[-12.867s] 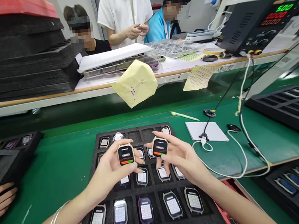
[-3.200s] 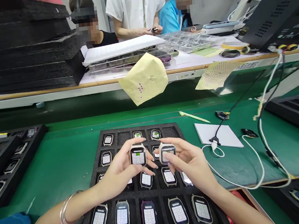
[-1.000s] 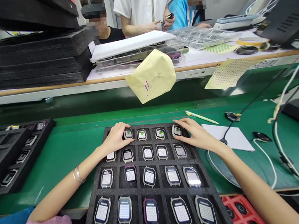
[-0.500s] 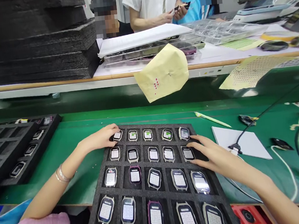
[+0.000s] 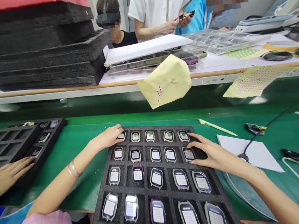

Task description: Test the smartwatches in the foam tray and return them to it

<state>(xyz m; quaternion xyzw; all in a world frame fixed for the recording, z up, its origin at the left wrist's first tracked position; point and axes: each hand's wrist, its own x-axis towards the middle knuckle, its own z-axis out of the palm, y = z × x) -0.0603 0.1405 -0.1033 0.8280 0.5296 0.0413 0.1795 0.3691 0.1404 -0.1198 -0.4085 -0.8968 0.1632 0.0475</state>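
Observation:
A black foam tray (image 5: 168,163) sits tilted before me, its near edge past the table's front edge. Each pocket shown holds a strapless smartwatch, mostly with a lit white screen; several in the far row show green blocks. My left hand (image 5: 108,136) is closed at the far left corner, its fingers curled over the corner smartwatch (image 5: 121,136) and partly hiding it. At the right side, my right hand (image 5: 209,152) has its fingers spread. Its index fingertip meets the far right smartwatch (image 5: 183,136); another finger and the thumb touch the smartwatch below (image 5: 189,154).
Another person's hand (image 5: 10,174) rests by the stacked foam trays (image 5: 31,133) at left. A green pen (image 5: 217,127), white pad (image 5: 250,151) and cables lie right. Behind, a shelf carries black foam sheets (image 5: 34,63), papers and clear trays. Several people are beyond.
The view has tilted up slightly. Another person's hand has come in at the left. The far right smartwatch's screen has turned from greyish to green and white. My hands keep their places on the tray.

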